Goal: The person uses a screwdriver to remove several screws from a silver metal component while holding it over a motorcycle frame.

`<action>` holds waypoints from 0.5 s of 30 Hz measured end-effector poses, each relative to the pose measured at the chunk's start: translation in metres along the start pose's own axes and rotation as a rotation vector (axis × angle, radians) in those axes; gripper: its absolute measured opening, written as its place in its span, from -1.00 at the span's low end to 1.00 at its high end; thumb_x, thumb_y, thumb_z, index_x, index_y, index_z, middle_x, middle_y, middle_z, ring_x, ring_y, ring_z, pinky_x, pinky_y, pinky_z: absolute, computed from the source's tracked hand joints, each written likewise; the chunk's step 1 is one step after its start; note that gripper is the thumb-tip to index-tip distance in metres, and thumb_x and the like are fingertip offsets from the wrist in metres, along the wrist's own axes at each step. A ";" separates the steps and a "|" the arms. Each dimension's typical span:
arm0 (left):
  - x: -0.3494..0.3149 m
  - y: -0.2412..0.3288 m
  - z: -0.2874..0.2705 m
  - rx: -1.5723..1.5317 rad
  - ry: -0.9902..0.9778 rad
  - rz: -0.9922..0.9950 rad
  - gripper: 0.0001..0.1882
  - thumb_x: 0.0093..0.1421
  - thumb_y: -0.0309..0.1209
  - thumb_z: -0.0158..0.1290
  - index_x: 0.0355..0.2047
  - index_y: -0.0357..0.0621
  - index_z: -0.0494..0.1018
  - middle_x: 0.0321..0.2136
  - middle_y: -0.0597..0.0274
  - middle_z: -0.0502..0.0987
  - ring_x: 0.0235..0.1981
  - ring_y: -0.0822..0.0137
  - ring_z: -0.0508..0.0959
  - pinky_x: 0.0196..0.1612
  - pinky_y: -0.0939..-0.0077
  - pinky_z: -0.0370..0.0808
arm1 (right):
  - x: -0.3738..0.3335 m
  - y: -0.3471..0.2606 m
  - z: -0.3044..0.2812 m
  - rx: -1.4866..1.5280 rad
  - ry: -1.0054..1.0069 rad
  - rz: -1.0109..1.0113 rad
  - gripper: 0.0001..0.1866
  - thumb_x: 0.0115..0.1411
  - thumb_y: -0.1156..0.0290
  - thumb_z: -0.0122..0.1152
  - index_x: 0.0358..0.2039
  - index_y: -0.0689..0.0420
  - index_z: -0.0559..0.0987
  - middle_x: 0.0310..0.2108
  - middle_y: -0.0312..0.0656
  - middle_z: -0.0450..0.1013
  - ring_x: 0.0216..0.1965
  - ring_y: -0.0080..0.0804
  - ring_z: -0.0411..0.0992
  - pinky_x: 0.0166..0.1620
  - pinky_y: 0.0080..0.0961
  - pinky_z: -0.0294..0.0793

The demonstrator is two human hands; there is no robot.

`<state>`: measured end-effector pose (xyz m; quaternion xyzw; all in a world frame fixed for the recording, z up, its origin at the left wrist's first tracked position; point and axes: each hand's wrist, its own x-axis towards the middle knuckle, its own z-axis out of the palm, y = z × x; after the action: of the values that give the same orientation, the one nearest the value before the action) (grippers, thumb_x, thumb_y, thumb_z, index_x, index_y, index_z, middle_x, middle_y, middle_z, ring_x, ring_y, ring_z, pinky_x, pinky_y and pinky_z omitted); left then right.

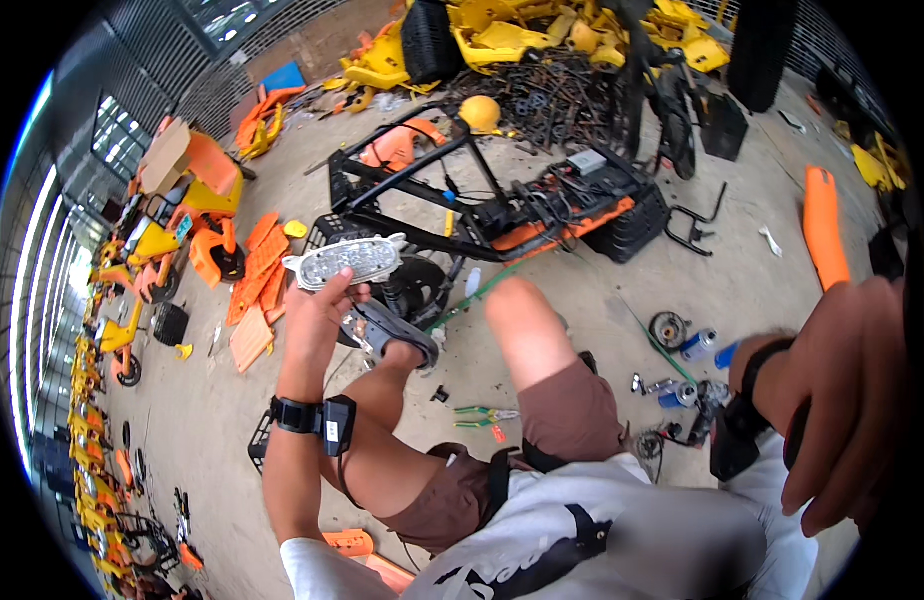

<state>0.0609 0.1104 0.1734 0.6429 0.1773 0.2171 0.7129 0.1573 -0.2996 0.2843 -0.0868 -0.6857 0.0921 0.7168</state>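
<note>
My left hand [332, 300] is raised in front of the scooter frame, its fingers closed around a clear, oblong vehicle lamp [350, 262] with a pale rim and mounting tabs. Very close to the camera on the right, my right hand [847, 400] is bent over with its fingers stretched downward, and I see nothing held in it. Its far side is dark and out of sight. Beyond the lamp stands a stripped black scooter frame [472, 190] with exposed wiring and an orange side strip. Its wheel [417, 285] is partly hidden behind the lamp and my foot.
Green-handled pliers [485, 416] lie on the concrete between my legs. Cans [698, 345] and small metal parts sit to the right. Orange panels [262, 265] are stacked at left, beside rows of yellow scooters [97, 460]. A heap of dark metal parts [557, 100] lies at the back.
</note>
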 end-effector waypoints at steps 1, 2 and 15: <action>0.003 0.004 0.002 -0.033 -0.006 0.037 -0.73 0.21 -0.60 0.09 -0.08 -0.39 0.36 -0.22 -0.01 0.57 -0.36 0.22 0.61 -0.28 0.36 0.61 | 0.006 0.000 -0.002 -0.015 -0.027 -0.008 -0.81 0.20 0.55 0.15 -0.21 0.10 0.35 -0.66 -0.29 0.35 -0.68 -0.49 0.40 -0.60 -0.52 0.48; -0.002 0.006 0.003 -0.018 0.007 0.056 -0.74 0.20 -0.60 0.09 -0.10 -0.39 0.38 -0.23 0.00 0.57 -0.36 0.22 0.61 -0.28 0.36 0.61 | 0.005 -0.001 0.001 -0.019 -0.037 -0.006 -0.81 0.20 0.56 0.15 -0.22 0.10 0.35 -0.66 -0.29 0.35 -0.68 -0.50 0.40 -0.60 -0.53 0.48; -0.018 0.003 0.000 0.176 0.032 0.057 -0.76 0.22 -0.51 0.13 -0.13 -0.35 0.42 -0.31 0.12 0.58 -0.37 0.35 0.59 -0.25 0.45 0.58 | 0.006 -0.023 0.007 -0.064 -0.123 0.084 -0.83 0.15 0.58 0.17 -0.29 0.14 0.38 -0.70 -0.36 0.35 -0.68 -0.63 0.38 -0.63 -0.71 0.40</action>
<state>0.0457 0.1009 0.1756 0.7042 0.1888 0.2310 0.6443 0.1507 -0.3209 0.2959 -0.1326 -0.7268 0.1050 0.6657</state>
